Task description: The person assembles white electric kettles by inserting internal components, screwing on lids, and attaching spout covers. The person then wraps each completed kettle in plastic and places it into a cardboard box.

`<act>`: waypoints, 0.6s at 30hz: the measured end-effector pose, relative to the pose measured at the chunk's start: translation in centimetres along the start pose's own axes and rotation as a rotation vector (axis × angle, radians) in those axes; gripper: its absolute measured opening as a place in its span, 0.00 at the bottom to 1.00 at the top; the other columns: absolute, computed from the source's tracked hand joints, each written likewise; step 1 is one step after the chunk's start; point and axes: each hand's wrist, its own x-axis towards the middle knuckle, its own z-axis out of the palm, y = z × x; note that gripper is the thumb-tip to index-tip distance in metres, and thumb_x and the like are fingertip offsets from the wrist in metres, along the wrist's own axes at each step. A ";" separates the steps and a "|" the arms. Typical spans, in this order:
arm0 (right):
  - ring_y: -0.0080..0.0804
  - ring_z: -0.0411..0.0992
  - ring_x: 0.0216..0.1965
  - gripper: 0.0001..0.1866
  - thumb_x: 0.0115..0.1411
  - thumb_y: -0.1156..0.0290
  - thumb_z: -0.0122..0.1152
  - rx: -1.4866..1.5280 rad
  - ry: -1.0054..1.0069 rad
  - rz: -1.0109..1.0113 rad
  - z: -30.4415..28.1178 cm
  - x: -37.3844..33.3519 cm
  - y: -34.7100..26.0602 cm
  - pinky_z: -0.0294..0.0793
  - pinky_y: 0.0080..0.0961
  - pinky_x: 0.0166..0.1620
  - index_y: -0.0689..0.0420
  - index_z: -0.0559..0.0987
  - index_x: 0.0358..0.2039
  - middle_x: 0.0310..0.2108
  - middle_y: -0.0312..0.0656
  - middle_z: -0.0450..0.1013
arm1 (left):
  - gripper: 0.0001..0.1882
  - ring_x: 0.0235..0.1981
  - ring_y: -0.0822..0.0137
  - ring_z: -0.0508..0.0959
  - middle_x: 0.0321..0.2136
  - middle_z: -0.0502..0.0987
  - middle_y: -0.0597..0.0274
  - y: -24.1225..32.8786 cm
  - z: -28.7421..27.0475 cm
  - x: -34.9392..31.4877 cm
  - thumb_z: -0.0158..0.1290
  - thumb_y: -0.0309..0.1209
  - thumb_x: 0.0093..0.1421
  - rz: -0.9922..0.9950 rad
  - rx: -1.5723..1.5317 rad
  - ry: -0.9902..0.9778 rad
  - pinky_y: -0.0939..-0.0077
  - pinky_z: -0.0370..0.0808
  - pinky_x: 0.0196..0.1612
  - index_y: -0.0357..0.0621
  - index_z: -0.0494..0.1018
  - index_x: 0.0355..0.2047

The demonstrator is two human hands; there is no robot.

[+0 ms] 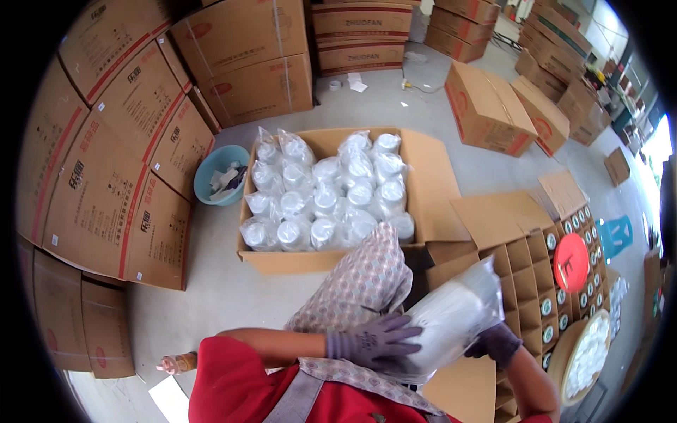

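Note:
A clear, shiny plastic bag with a whitish filling (451,317) lies tilted across my lap, its crinkled top pointing up and right. My left hand (377,340), in a purple-grey work glove, steadies the bag's left side with the fingers spread over it. Gloved in the same colour, my right hand (497,344) grips the lower right side; its fingertips are partly hidden. What exactly fills the bag I cannot make out. In front, an open carton (324,262) holds rows of plastic-wrapped clear containers (326,197).
On my right stands a divided cardboard box (525,296), with small lidded items in several cells and a red round dish (570,262) on top. Beside it is a basin of white pieces (589,356). A blue basin (221,176) and stacked cartons (106,190) stand left.

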 end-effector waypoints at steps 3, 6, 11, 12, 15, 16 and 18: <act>0.34 0.79 0.29 0.27 0.63 0.49 0.52 0.245 0.061 -0.126 -0.2 2.8 -8.8 0.76 0.29 0.20 0.48 0.68 0.58 0.38 0.41 0.77 | 0.27 0.56 0.43 0.68 0.54 0.69 0.46 -6.6 -6.2 -2.8 0.59 0.43 0.54 -0.292 -0.064 0.265 0.50 0.64 0.59 0.47 0.71 0.52; 0.32 0.75 0.23 0.20 0.66 0.52 0.47 0.285 0.129 -0.416 2.9 9.4 -18.1 0.75 0.26 0.22 0.53 0.72 0.50 0.32 0.40 0.77 | 0.25 0.56 0.42 0.68 0.51 0.70 0.47 -16.7 -8.8 -8.9 0.58 0.41 0.55 -0.697 0.210 0.533 0.52 0.65 0.58 0.44 0.71 0.51; 0.38 0.75 0.48 0.23 0.66 0.57 0.52 0.069 -0.001 -0.760 10.7 29.5 -30.9 0.82 0.41 0.44 0.49 0.65 0.58 0.50 0.39 0.71 | 0.34 0.64 0.39 0.55 0.61 0.60 0.47 -29.2 -4.9 -19.5 0.56 0.47 0.56 -1.011 0.672 0.413 0.36 0.49 0.65 0.44 0.65 0.59; 0.41 0.70 0.54 0.28 0.66 0.55 0.49 0.200 -0.074 -0.676 14.2 33.9 -33.2 0.77 0.51 0.47 0.48 0.58 0.63 0.55 0.41 0.68 | 0.35 0.64 0.39 0.55 0.61 0.60 0.47 -29.3 -4.2 -20.3 0.56 0.48 0.56 -1.101 0.674 0.375 0.36 0.49 0.65 0.44 0.64 0.59; 0.43 0.72 0.52 0.24 0.58 0.69 0.58 0.538 -0.164 -0.658 19.3 50.1 -35.3 0.76 0.47 0.52 0.52 0.70 0.56 0.54 0.41 0.70 | 0.40 0.64 0.37 0.54 0.62 0.59 0.45 -29.7 -4.2 -19.9 0.57 0.49 0.54 -1.083 0.631 0.346 0.33 0.47 0.65 0.43 0.61 0.63; 0.43 0.70 0.55 0.28 0.56 0.75 0.61 0.137 -0.060 -0.735 23.2 51.4 -36.7 0.75 0.43 0.53 0.53 0.67 0.58 0.55 0.43 0.69 | 0.39 0.64 0.38 0.55 0.61 0.60 0.46 -29.3 -4.0 -20.5 0.57 0.49 0.54 -1.129 0.615 0.383 0.32 0.48 0.64 0.43 0.62 0.62; 0.42 0.72 0.53 0.26 0.55 0.68 0.63 -0.521 0.279 -0.639 22.7 61.3 -36.1 0.75 0.40 0.52 0.53 0.70 0.55 0.51 0.44 0.73 | 0.38 0.62 0.39 0.58 0.59 0.63 0.48 -30.3 -4.7 -19.8 0.57 0.49 0.53 -1.117 0.579 0.399 0.33 0.50 0.63 0.44 0.64 0.60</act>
